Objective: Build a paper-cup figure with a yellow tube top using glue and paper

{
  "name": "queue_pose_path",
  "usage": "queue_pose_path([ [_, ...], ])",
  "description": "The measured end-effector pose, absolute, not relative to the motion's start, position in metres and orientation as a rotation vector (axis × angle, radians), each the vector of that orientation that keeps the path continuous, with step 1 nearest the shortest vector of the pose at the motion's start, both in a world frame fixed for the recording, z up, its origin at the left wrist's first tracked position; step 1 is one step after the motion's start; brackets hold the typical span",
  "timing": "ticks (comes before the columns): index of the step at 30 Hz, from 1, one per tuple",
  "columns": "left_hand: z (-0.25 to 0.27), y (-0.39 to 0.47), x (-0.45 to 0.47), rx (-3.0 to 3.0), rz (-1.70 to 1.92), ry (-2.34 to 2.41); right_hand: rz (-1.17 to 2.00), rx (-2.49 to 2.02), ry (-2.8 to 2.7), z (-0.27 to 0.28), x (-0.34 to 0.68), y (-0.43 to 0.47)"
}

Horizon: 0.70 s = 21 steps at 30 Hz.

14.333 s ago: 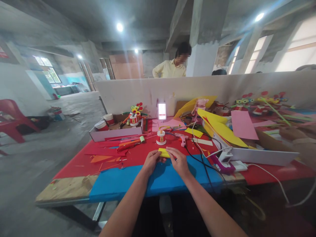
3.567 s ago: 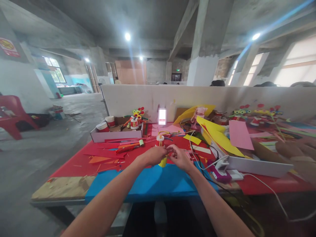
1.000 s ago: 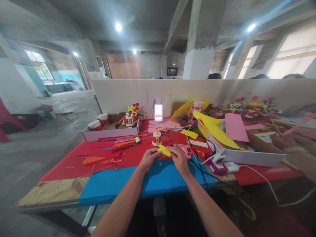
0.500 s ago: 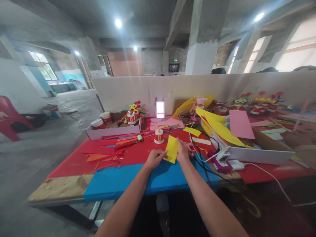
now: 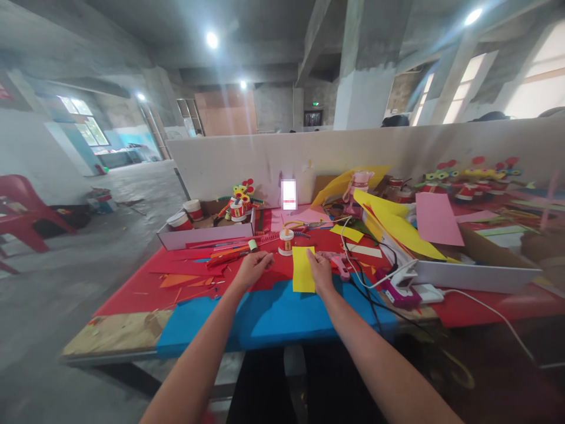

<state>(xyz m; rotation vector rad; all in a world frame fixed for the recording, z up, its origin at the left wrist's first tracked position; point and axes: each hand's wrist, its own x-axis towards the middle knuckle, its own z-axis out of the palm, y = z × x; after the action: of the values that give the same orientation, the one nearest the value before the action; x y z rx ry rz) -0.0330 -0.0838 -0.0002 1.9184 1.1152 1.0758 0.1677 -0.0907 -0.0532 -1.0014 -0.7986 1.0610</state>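
A plain yellow paper rectangle [image 5: 302, 272] is pinched along its right side by my right hand [image 5: 321, 272], above the blue sheet. My left hand [image 5: 255, 270] is apart from the paper, to its left, over the red table covering. Its fingers are loosely bent and slightly apart, and no object shows in them. Just beyond the paper stands a small white-and-red paper cup [image 5: 286, 242], upside down, with a coiled dark blue strip at its right. A pink glue gun [image 5: 339, 265] lies right of my right hand.
A shallow box [image 5: 207, 237] at left holds cups and a decorated cup figure [image 5: 241, 203]. Another box [image 5: 477, 277] at right holds yellow and pink sheets. Cables run past a purple power strip [image 5: 399, 292]. Paper scraps [image 5: 185, 280] lie at left; a white partition [image 5: 247, 159] stands behind.
My left hand has let go of the yellow paper and moved left. The paper, still in my right hand, now hangs straighter and slightly further left. The view has shifted a little.
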Motion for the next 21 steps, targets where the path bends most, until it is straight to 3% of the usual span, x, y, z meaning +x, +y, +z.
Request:
queue_pose_path([
  [7,-0.015,-0.091,0.004,1.801,0.937,1.063,1.087,-0.959,-0.810,-0.046,0.162,-0.093],
  [21,-0.047,-0.084,0.025,1.721,1.051,1.110,1.180,-0.924,-0.708,-0.046,0.164,-0.090],
])
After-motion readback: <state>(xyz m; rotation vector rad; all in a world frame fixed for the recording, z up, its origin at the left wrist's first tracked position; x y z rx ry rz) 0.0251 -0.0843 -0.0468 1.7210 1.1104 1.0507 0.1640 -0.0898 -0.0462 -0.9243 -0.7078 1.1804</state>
